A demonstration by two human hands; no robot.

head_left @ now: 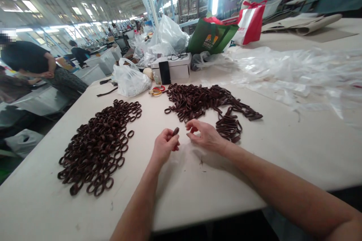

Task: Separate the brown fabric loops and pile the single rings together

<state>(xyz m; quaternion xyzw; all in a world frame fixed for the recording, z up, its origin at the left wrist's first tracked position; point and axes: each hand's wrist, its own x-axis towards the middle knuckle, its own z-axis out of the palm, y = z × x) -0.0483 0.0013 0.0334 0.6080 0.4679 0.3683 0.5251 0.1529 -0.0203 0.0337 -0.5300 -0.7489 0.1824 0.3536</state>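
Both forearms extend from the bottom edge of the view onto the white table (283, 150), converging near its centre.

Left hand (165, 145): knuckles up, fingers curled inward into a loose fist. The thumb and forefinger pinch a small dark brown band (175, 131), which protrudes upward from the top of the fist. The hand sits just above the table surface.

Right hand (205, 134): palm down, wrist slightly raised, fingers bent, with thumb and forefinger drawn close together and pointing toward the left hand. Whether they hold anything cannot be told. The fingertips are near the band but clear of it.

To the left of the hands lies a pile of round brown rings (100, 147), spread in a long patch. Beyond the right hand lies a heap of flattened brown bands (206, 103), its near end just beside the right knuckles. Orange-handled scissors (157, 90) lie between the two piles, farther back.
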